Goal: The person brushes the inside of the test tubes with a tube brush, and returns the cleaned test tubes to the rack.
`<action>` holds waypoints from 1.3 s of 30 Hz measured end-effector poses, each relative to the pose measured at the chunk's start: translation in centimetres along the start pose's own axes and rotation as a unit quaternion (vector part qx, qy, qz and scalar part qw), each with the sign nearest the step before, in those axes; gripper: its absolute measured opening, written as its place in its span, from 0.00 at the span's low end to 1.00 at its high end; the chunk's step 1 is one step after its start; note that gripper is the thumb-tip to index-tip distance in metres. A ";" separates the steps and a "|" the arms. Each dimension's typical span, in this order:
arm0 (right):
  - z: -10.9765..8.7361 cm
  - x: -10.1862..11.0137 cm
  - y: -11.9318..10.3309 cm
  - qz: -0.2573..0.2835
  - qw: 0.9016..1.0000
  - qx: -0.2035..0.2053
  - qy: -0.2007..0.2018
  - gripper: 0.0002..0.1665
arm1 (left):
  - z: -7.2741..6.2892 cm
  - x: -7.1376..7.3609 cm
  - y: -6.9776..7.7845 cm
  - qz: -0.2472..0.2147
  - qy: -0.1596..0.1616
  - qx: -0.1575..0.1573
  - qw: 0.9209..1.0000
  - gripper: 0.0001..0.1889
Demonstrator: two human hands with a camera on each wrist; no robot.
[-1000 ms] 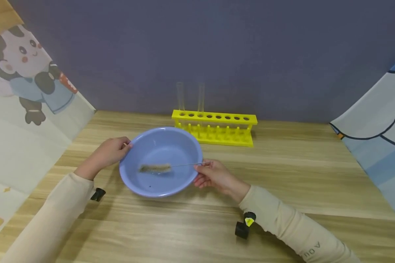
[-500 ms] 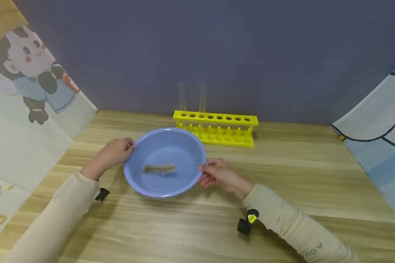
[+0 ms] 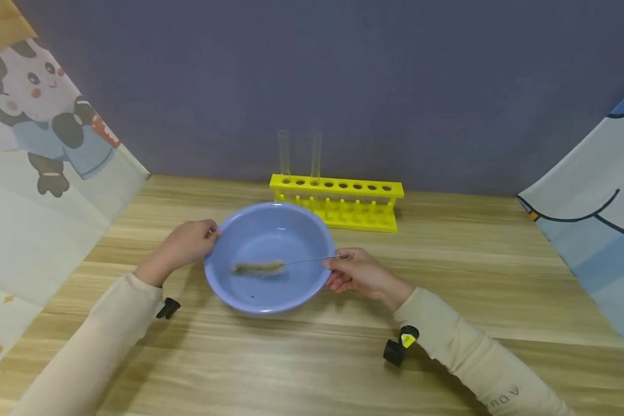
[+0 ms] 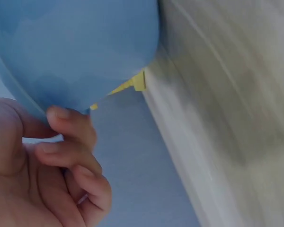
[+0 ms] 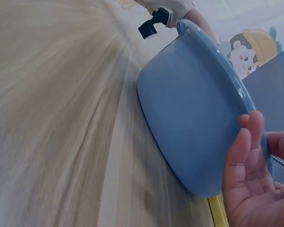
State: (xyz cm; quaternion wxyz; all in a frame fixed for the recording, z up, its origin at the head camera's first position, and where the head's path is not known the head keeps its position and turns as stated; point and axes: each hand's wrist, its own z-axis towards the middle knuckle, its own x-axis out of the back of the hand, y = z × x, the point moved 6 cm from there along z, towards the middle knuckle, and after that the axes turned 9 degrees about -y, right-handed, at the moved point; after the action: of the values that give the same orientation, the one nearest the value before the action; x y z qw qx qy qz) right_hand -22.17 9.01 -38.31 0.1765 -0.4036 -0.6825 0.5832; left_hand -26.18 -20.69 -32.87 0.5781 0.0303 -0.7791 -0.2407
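Both hands hold a blue plastic basin (image 3: pixel 270 242) by opposite sides of its rim. On the left, my left hand (image 3: pixel 189 240) pinches the rim; in the left wrist view its other fingers (image 4: pixel 85 179) are curled below. My right hand (image 3: pixel 361 271) grips the right rim, thumb on top and fingers against the outer wall. Under that thumb runs the thin twisted-wire handle (image 3: pixel 307 260) of a test tube brush. The brush's tan bristle head (image 3: pixel 258 267) lies inside the basin, pointing left. Whether the basin's bottom touches the table cannot be told.
Behind the basin stands a yellow test tube rack (image 3: pixel 343 186), its lower left corner partly hidden by the basin. Two clear test tubes (image 3: pixel 284 153) stand upright in its left part. A dark wall panel (image 3: pixel 395 86) closes the wooden table's (image 3: pixel 291 370) back edge.
The basin, with the brush in it and both hands on its rim, has shifted to the right relative to the rack. Both grips look the same.
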 end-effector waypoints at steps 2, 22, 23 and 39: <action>-0.3 0.4 0.0 -0.002 1.000 0.001 0.003 0.19 | 0.3 -0.2 0.0 -0.017 0.003 -0.012 1.000 0.16; -3.4 4.2 0.0 -0.015 1.000 0.003 0.027 0.06 | 2.5 -2.4 2.8 -0.092 -0.018 -0.040 0.995 0.15; -3.5 4.4 0.0 -0.016 0.999 0.003 0.030 0.06 | 2.6 -2.4 2.9 -0.096 -0.017 -0.043 0.994 0.16; -5.0 6.6 -0.3 -0.029 0.999 -0.003 0.037 0.06 | 3.0 -3.5 4.8 -0.142 -0.016 -0.051 0.988 0.15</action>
State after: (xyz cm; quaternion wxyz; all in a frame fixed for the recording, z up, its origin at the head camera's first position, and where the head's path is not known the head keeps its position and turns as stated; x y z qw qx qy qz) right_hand -22.75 17.24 -38.25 0.2170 -0.4054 -0.6884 0.5609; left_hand -26.70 -14.28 -34.61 0.5265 0.1077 -0.7626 -0.3600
